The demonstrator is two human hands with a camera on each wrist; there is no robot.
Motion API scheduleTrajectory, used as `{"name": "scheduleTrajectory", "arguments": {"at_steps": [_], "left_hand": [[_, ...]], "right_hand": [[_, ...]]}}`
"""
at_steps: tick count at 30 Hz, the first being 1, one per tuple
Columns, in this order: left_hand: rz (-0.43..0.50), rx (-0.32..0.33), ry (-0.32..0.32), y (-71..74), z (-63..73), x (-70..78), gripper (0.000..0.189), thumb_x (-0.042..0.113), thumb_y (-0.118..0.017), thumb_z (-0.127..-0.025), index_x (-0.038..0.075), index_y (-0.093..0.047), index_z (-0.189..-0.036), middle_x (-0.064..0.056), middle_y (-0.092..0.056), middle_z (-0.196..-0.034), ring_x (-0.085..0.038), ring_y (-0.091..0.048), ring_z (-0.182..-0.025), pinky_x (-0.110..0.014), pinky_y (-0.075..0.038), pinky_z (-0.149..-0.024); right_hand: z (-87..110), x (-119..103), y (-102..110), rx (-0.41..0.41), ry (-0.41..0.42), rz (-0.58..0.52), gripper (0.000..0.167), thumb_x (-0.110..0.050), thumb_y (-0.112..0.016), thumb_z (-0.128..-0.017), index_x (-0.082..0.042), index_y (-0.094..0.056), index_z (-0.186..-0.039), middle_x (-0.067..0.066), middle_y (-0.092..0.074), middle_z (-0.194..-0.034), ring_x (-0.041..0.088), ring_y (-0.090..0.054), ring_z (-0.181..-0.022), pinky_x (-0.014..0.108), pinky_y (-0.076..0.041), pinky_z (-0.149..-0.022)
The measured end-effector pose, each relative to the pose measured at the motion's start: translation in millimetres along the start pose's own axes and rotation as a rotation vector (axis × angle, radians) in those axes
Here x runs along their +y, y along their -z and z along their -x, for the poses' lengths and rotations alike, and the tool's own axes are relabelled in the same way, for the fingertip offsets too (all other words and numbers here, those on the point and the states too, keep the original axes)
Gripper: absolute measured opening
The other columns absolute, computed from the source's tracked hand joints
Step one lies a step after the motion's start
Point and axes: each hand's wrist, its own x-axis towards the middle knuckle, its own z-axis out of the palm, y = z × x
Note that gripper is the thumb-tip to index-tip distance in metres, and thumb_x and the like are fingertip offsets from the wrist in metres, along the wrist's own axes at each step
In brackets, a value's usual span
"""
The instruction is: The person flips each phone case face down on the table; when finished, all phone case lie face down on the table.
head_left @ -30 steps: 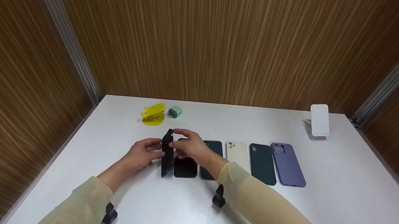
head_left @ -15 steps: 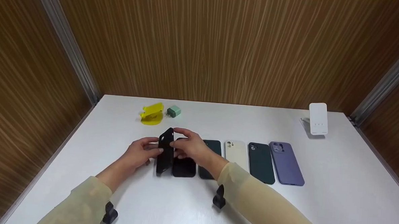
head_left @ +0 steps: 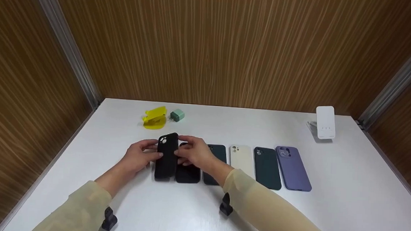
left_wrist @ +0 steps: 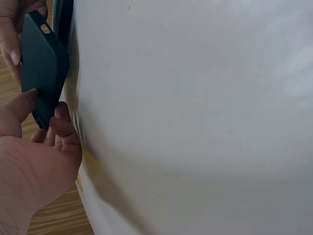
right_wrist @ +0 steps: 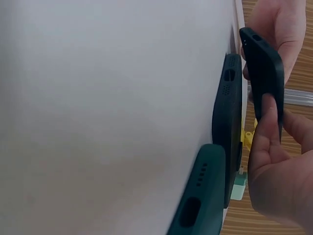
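Note:
Between both hands is a dark phone case (head_left: 167, 160), its back with the camera opening facing up and toward me in the head view. My left hand (head_left: 136, 157) pinches its left edge, thumb on the back. On the opposite edge, my right hand (head_left: 198, 154) holds it with thumb and fingers. The case's bottom end with its port slot shows in the left wrist view, where the case (left_wrist: 43, 61) looks dark teal. Just right of it lies a black phone case (head_left: 188, 175), partly covered by the right hand.
Further right in the row lie a dark green case (head_left: 217, 152), a cream case (head_left: 241, 158), another dark green case (head_left: 268, 170) and a purple case (head_left: 295, 171). Behind are a yellow phone stand (head_left: 155, 117), a green charger plug (head_left: 177, 115) and a white stand (head_left: 325, 122).
The held case has turned from nearly edge-on to showing its back and camera opening. My left hand has shifted slightly left; both hands keep their grip.

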Motion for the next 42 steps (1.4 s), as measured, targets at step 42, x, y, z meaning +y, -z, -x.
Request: {"name": "scheduleTrajectory", "arguments": {"at_steps": [42], "left_hand": [[-0.275, 0.08, -0.065, 27.7, 5.0, 8.4, 0.059, 0.023, -0.072, -0.101, 0.003, -0.053, -0.153, -0.02, -0.058, -0.148, -0.03, -0.064, -0.117, -0.031, -0.055, -0.083]], "right_hand": [[29.6, -20, 68, -0.023, 0.165, 0.285, 0.059, -0.012, -0.072, -0.101, -0.008, -0.052, -0.156, 0.008, -0.075, -0.115, 0.023, -0.077, -0.09, 0.038, -0.061, -0.076]]}}
